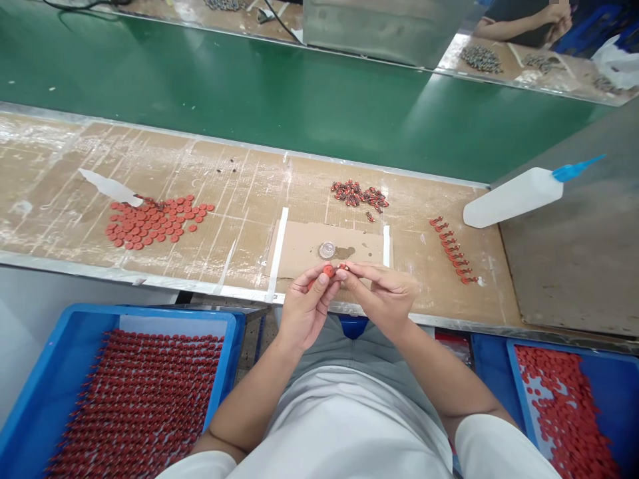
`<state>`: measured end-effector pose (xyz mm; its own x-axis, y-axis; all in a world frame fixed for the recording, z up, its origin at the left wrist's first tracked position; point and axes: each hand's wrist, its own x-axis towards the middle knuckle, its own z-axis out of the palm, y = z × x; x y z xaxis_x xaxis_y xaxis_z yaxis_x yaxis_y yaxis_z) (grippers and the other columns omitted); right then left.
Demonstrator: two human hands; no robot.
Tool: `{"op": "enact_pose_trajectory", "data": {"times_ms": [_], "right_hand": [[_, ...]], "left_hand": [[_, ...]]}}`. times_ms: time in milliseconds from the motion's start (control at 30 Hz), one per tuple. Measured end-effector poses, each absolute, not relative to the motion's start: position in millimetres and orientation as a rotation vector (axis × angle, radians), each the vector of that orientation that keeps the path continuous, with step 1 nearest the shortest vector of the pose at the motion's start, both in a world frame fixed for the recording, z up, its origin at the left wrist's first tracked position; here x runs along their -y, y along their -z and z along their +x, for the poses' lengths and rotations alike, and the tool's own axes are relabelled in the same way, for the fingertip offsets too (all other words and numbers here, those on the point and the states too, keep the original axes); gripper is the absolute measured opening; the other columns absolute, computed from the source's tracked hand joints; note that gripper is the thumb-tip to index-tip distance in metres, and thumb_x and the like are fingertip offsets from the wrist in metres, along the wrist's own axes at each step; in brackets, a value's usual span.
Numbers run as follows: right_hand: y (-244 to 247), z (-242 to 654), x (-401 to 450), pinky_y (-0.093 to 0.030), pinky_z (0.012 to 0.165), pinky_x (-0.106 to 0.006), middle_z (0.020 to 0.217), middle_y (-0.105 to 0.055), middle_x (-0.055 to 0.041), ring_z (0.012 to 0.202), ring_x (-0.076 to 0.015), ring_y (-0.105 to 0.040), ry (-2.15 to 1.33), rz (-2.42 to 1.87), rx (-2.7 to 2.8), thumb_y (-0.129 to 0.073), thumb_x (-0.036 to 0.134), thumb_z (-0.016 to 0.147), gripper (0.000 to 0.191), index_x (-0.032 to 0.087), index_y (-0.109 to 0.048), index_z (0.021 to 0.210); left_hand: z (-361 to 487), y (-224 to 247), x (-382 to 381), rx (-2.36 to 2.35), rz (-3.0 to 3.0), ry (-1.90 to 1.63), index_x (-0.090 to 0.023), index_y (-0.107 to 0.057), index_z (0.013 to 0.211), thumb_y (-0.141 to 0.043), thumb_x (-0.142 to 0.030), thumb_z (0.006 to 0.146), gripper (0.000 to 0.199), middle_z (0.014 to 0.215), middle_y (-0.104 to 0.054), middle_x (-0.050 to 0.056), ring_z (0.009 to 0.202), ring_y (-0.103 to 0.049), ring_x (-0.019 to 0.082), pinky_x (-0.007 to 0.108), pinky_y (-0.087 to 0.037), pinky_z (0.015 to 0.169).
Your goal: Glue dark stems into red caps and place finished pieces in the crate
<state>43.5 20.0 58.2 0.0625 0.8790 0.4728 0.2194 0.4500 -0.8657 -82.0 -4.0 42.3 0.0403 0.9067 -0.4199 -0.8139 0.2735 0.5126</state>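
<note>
Between the thumb and fingers of my left hand (308,303) is a small round red disc (328,270). My right hand (382,293) pinches a small red and dark part (342,267) close beside the disc; whether the two touch I cannot tell. Both hands are over the front edge of a cardboard sheet (304,243) taped to the bench. Just beyond my fingers a small clear round cap (327,250) sits on the sheet, with a dark wet patch (344,253) beside it. Farther back lies a pile of small red and dark parts (357,193).
Red discs (144,226) lie heaped at left beside a white bottle tip (107,186). At right are a row of assembled pieces (453,249) and a tilted white bottle (514,197) with blue nozzle. Blue trays (74,316) flank me below. A co-worker's hand (556,20) shows across the green belt (249,93).
</note>
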Motion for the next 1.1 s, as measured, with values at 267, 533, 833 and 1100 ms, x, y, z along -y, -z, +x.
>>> {"op": "enact_pose_trajectory", "data": {"times_ms": [267, 533, 833, 1100], "right_hand": [[-54.9, 43.1, -20.6, -0.063, 0.074, -0.033, 0.089, -0.075, 0.0024, 0.077, -0.0184, -0.072, -0.691, -1.014, 1.448, -0.076, 0.014, 0.07, 0.027, 0.033, -0.075, 0.09], [-49.7, 43.0, -21.2, -0.063, 0.075, -0.033, 0.089, -0.075, 0.0029, 0.077, -0.0183, -0.072, -0.677, -1.039, 1.469, -0.076, 0.013, 0.07, 0.027, 0.033, -0.075, 0.088], [-53.3, 40.0, -20.2, -0.063, 0.074, -0.032, 0.088, -0.075, 0.0021, 0.076, -0.018, -0.072, -0.681, -1.055, 1.475, -0.076, 0.014, 0.071, 0.026, 0.032, -0.075, 0.09], [-54.7, 37.4, -20.2, -0.062, 0.073, -0.03, 0.086, -0.075, 0.0018, 0.075, -0.0171, -0.072, -0.657, -1.05, 1.486, -0.076, 0.013, 0.07, 0.024, 0.031, -0.076, 0.088]], "left_hand": [[-81.8, -44.1, 4.0, -0.799, 0.181, -1.335, -0.017, -0.072, 0.094, -0.077, -0.02, 0.071, 0.023, 0.094, -0.075, 0.006, 0.088, -0.071, 0.015, 0.021, -0.055, 0.083], [-82.3, -39.6, 4.3, -0.814, 0.175, -1.342, -0.017, -0.072, 0.095, -0.076, -0.02, 0.072, 0.023, 0.095, -0.074, 0.006, 0.087, -0.07, 0.014, 0.02, -0.054, 0.084], [-84.3, -37.8, 4.0, -0.799, 0.18, -1.352, -0.017, -0.073, 0.091, -0.077, -0.019, 0.071, 0.021, 0.092, -0.075, 0.005, 0.083, -0.07, 0.011, 0.017, -0.054, 0.08], [-84.8, -38.1, 4.5, -0.841, 0.201, -1.37, -0.017, -0.074, 0.088, -0.079, -0.019, 0.068, 0.02, 0.092, -0.075, 0.005, 0.083, -0.071, 0.013, 0.018, -0.055, 0.08]]}}
